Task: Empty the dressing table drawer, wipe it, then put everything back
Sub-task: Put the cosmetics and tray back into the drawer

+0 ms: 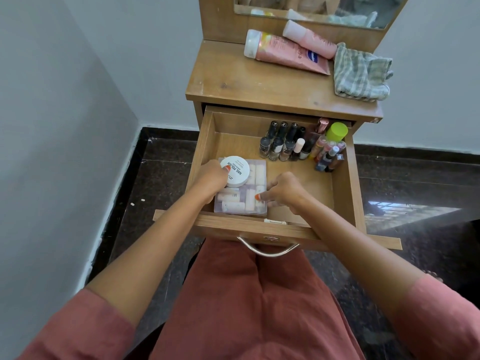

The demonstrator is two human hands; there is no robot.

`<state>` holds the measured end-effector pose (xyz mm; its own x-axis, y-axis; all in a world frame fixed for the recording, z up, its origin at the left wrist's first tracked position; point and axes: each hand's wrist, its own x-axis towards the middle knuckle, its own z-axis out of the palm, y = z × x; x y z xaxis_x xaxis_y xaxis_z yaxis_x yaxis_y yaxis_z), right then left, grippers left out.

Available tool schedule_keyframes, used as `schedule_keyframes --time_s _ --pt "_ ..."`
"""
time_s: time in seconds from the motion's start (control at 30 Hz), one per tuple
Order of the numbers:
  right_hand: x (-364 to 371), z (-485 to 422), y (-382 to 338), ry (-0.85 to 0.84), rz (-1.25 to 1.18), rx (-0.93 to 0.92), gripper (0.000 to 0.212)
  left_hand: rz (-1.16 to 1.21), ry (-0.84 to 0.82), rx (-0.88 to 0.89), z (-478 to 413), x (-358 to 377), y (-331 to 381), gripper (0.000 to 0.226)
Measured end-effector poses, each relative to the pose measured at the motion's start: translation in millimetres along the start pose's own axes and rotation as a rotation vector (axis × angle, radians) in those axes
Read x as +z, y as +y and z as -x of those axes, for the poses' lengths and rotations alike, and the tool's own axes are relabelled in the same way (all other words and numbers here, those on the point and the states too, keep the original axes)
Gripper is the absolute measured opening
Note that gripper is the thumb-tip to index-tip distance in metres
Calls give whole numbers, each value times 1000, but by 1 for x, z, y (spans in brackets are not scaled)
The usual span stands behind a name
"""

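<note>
Head view, drawer (348,183): pulled well out of the table (246,81), directly below me.
Clear box (249,201): sits in the drawer's near-left corner and is packed with small pale tubes. A white tub (237,171) rests loose on its lid.
Left hand (210,178): fingers are curled round the box's left side, with the thumb up against the tub.
Right hand (284,189): pinches the box's right edge. The hands are apart, one at each side.
Other contents: nail polish bottles (283,146) stand upright at the back right, next to a green-capped bottle (337,131).
Table top: two pink tubes (283,51) lie beside a striped cloth (361,74).
Step, my judgement: I'm handling the box two-handed. I cannot tell whether it is coming out or going in.
Doing it well: I keep the box level and my left thumb on the tub so it cannot slide off. I move the box straight up or down, clear of the front rim.
Risk: if my right wrist swings outward it could topple the bottles.
</note>
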<state>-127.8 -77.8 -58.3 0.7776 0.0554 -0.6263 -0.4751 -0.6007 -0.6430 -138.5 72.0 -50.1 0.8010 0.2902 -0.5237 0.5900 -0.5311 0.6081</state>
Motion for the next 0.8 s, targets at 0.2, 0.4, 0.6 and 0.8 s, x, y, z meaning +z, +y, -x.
schedule_keyframes --time_s 0.2,0.4,0.6,0.8 --pt "5 -1 -3 41 74 -16 23 -145 60 42 2 2 3 37" --pt "8 -5 -1 47 126 -37 32 -180 92 64 3 3 6 39" --pt "10 -10 2 69 236 -98 23 -187 115 110 2 4 3 38" --pt "9 -8 5 75 329 -142 41 -280 154 208 3 5 -2 47"
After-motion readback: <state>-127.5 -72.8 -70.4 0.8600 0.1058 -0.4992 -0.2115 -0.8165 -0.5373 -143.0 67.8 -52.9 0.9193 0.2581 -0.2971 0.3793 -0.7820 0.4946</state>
